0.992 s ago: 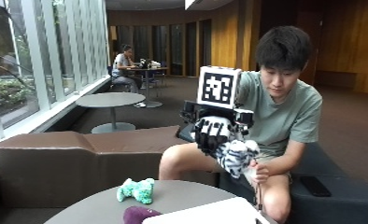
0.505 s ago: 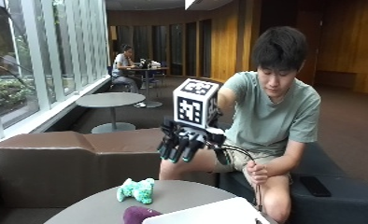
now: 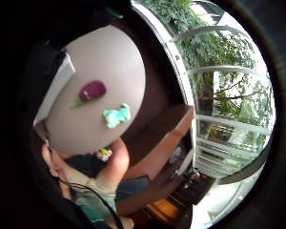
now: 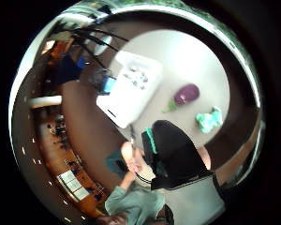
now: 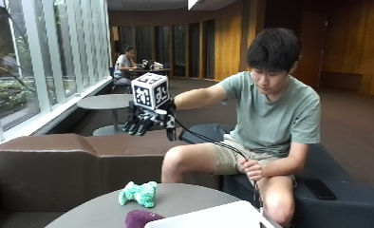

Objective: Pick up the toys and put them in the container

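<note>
A teal plush toy [image 5: 139, 193] lies on the round grey table [image 5: 98, 211], with a purple eggplant toy [image 5: 141, 219] beside it near the white container [image 5: 219, 217]. My gloved right hand [image 5: 148, 122] hangs high above the table, over the teal toy's side, fingers straight and spread downward, holding nothing. Both palm views look down on the table: teal toy [image 3: 117, 115] [image 4: 209, 119], eggplant [image 3: 92, 90] [image 4: 185, 95], and white container [image 4: 129, 87] with something small and pale inside. The bare left hand [image 5: 253, 169] rests on the person's knee, holding the cable.
A brown bench [image 5: 67, 159] runs behind the table along the window. The person sits on a dark couch [image 5: 329, 187] at the table's right. Another round table [image 5: 105, 101] stands farther back.
The gloved hand held a striped plush toy near the person's lap a second ago. Now it is empty and has swung left and upward, over the table's toy side.
</note>
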Demonstrator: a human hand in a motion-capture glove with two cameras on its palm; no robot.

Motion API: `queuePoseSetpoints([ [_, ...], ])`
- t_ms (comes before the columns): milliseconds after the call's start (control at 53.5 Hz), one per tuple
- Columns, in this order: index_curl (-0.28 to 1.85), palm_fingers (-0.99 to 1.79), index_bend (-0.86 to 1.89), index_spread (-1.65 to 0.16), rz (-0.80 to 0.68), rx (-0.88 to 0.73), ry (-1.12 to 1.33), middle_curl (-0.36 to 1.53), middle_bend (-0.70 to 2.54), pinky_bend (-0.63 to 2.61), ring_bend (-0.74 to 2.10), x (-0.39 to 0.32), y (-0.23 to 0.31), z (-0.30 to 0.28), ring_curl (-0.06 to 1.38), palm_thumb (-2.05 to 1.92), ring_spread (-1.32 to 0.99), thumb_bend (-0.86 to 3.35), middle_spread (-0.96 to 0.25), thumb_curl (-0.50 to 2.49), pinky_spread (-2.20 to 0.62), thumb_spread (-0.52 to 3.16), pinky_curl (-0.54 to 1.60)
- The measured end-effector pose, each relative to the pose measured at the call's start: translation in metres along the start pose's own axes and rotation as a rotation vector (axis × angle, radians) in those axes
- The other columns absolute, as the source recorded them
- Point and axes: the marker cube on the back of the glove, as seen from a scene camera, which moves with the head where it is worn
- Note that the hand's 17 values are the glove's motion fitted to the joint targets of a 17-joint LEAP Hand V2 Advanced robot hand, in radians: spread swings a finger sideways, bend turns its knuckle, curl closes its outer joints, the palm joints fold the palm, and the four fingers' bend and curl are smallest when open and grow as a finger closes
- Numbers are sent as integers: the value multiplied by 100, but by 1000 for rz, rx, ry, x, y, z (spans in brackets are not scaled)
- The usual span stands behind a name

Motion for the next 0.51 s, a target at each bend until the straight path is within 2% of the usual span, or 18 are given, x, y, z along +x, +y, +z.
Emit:
queuePoseSetpoints([
  [299, 24, -29, 8, -22, -12, -321, -35, 30, 11, 73, 23, 104, 21, 172, 31, 2, -4, -1, -11, 38, 2, 126, 35],
  [505, 19, -31, 5, -22, -44, -357, -70, 26, 10, 74, 20, 128, 15, 245, 32, 10, -3, 0, -9, 38, 2, 127, 35],
])
